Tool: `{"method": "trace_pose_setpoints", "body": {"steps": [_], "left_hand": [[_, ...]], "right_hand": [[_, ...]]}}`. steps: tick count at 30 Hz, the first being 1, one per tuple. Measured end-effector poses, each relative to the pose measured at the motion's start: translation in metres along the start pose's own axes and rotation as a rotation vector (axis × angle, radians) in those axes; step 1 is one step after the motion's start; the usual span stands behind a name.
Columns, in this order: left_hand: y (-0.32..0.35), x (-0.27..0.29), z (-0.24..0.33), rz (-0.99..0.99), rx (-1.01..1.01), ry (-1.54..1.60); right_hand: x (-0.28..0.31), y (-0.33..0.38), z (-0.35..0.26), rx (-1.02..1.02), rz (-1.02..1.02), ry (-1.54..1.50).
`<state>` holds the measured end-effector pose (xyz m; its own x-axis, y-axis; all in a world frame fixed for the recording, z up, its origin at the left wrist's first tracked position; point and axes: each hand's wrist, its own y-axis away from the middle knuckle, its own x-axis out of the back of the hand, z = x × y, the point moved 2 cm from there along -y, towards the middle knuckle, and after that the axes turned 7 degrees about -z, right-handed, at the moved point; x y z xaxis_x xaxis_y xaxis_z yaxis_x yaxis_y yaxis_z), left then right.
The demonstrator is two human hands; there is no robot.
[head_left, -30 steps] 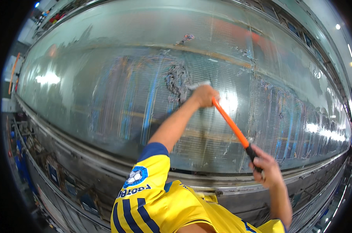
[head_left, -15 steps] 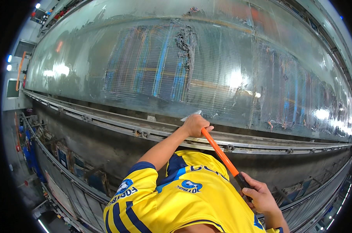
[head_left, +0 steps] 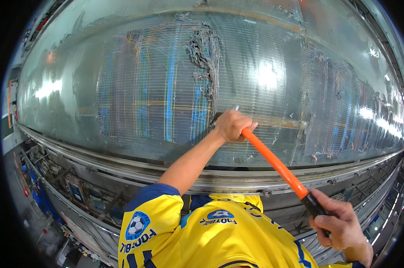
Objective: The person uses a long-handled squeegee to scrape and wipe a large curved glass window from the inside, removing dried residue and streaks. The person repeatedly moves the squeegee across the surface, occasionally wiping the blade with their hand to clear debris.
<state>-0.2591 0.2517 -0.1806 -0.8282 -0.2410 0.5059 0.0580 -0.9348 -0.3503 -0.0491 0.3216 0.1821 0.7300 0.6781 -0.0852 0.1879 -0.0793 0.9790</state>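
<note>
Left hand (head_left: 231, 125) grips the orange rod (head_left: 273, 161) up near its top, right hand (head_left: 340, 225) wraps its black handle (head_left: 315, 207) at five o'clock, tip against the shiny drum (head_left: 121, 67).

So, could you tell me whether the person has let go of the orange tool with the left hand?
No, the left hand grips the upper end of the orange tool against the shiny drum, while the right hand holds its black handle end.
</note>
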Motion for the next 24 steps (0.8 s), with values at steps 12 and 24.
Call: {"method": "trace_pose_setpoints", "body": {"steps": [12,24], "left_hand": [[-0.179,0.069,-0.151,-0.124,-0.114,-0.076],[-0.243,0.104,-0.219,-0.031,-0.104,-0.377]], "right_hand": [[0.004,-0.067,-0.15,0.281,0.17,-0.02],[0.047,-0.143,-0.161,0.567,0.052,0.126]]}}
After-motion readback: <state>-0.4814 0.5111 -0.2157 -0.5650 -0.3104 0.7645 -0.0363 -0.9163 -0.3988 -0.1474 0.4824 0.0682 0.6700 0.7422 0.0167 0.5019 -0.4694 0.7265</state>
